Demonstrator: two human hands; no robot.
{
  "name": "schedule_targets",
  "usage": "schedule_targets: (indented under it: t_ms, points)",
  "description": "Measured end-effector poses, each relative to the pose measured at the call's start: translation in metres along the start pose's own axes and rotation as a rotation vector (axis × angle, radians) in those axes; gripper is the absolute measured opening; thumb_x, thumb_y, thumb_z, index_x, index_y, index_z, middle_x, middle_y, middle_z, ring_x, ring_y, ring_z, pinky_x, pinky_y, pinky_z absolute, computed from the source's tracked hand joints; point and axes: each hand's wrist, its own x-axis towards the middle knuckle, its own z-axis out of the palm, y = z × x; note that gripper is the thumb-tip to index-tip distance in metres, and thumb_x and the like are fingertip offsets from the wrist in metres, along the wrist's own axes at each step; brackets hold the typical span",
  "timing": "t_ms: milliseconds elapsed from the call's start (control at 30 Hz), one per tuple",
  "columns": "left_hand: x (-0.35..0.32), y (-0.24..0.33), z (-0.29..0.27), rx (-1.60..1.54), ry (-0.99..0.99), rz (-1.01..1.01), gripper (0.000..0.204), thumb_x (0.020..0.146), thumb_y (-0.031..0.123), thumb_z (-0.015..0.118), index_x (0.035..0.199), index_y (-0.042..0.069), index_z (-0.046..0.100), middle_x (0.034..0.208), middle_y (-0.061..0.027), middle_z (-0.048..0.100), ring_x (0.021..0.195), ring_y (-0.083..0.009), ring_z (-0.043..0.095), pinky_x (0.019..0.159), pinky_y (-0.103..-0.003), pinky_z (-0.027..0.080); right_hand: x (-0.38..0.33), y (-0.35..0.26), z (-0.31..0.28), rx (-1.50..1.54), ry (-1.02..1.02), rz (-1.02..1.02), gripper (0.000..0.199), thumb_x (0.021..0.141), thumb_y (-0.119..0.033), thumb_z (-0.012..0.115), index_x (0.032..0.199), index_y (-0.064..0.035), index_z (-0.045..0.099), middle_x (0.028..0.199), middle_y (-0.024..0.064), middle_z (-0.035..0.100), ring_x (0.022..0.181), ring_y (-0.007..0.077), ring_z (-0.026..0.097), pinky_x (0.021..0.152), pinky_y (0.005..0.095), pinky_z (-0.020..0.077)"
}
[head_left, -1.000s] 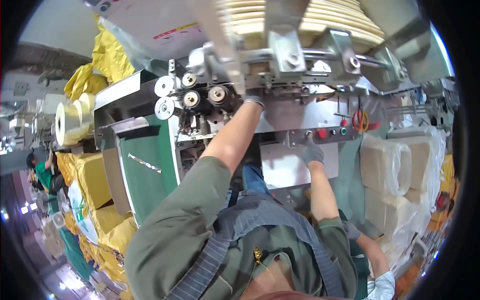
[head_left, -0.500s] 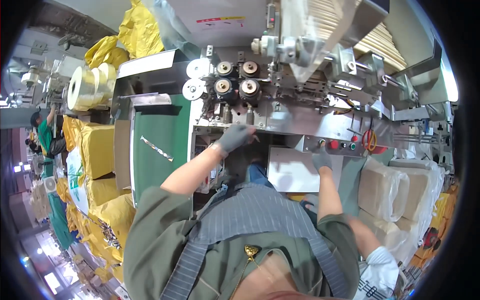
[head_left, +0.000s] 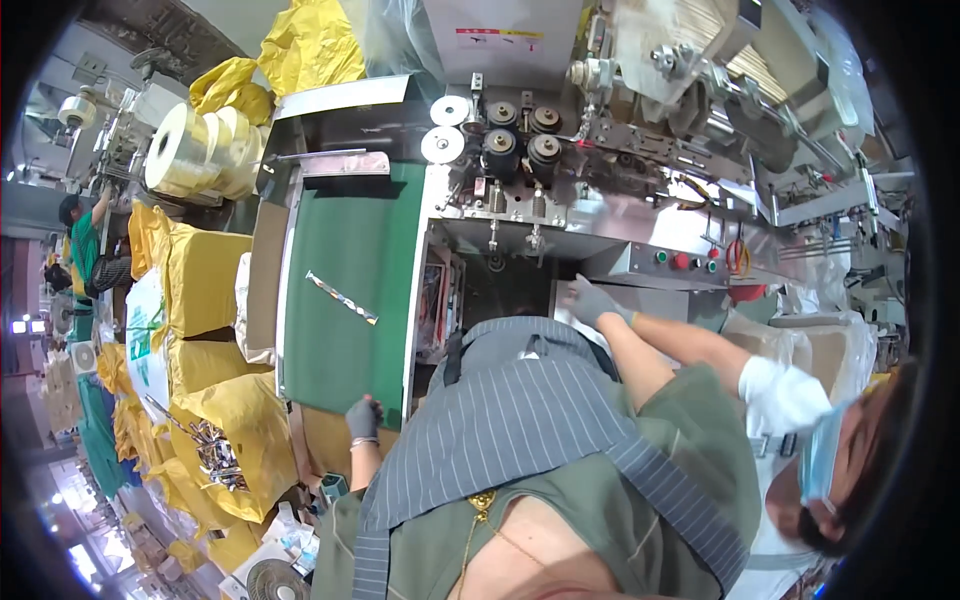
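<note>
My left hand (head_left: 364,418), in a grey glove, is beside the near end of a green conveyor belt (head_left: 345,365). Its fingers look curled, and I cannot see whether anything is in them. On the belt lies a slim, patterned strip (head_left: 342,298), slanting, untouched. My right hand (head_left: 594,302), also grey-gloved, is just below the left end of a metal control box (head_left: 650,264) with red and green buttons. Its fingers are loosely apart, with nothing visible in them. A co-worker's forearm (head_left: 690,342) reaches in close beside my right wrist, partly overlapping it; that person's hand is hard to separate from mine.
A machine with black rollers (head_left: 501,152) and white discs (head_left: 442,144) stands ahead. Large film spools (head_left: 185,160) and yellow bags (head_left: 208,275) line the left. A masked co-worker (head_left: 825,450) leans in at the right. Plastic-wrapped packs (head_left: 830,350) sit beyond.
My left hand has swung from the rollers down to the belt's near end. My right hand has left the control box button and moved left. The co-worker has leaned further in.
</note>
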Motion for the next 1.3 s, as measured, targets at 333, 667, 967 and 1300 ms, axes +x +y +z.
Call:
schedule_targets:
  t_ms: [333, 667, 967, 1300]
  points:
    - [0.041, -0.039, -0.010, -0.099, 0.039, -0.039, 0.021, 0.084, 0.019, 0.057, 0.077, 0.000, 0.061, 0.063, -0.0057, 0.057, 0.050, -0.0131, 0.053, 0.044, -0.026, 0.040, -0.048, -0.135, 0.009, -0.129, 0.060, -0.241, 0.040, 0.084, -0.032, 0.056, 0.118, -0.0100, 0.055, 0.090, 0.0132, 0.066, 0.091, 0.0311, 0.062, 0.077, 0.0431, 0.0474]
    - [0.106, -0.025, -0.015, 0.228, 0.331, 0.009, 0.038, 0.082, 0.029, 0.061, 0.101, -0.004, 0.060, 0.087, -0.0182, 0.064, 0.080, -0.0301, 0.062, 0.072, -0.038, 0.049, -0.099, -0.113, 0.030, -0.159, 0.026, -0.158, 0.043, 0.082, -0.033, 0.058, 0.117, -0.0074, 0.057, 0.099, 0.0167, 0.065, 0.095, 0.0348, 0.061, 0.083, 0.0411, 0.0470]
    - [0.086, 0.019, -0.009, 0.544, 0.480, -0.217, 0.055, 0.076, 0.041, 0.063, 0.110, 0.000, 0.053, 0.110, -0.0245, 0.055, 0.101, -0.0392, 0.055, 0.086, -0.045, 0.046, -0.107, -0.131, 0.017, -0.070, 0.051, -0.144, 0.044, 0.081, -0.031, 0.057, 0.116, -0.0050, 0.057, 0.105, 0.0190, 0.064, 0.098, 0.0343, 0.061, 0.087, 0.0388, 0.0463]
    - [0.064, -0.036, -0.012, 0.391, 0.603, -0.163, 0.051, 0.078, 0.025, 0.063, 0.118, -0.003, 0.050, 0.089, -0.0185, 0.064, 0.083, -0.0334, 0.063, 0.075, -0.041, 0.048, 0.061, -0.279, 0.023, -0.165, -0.081, -0.567, 0.038, 0.084, -0.027, 0.055, 0.115, -0.0052, 0.056, 0.106, 0.0178, 0.062, 0.097, 0.0344, 0.059, 0.083, 0.0395, 0.0465]
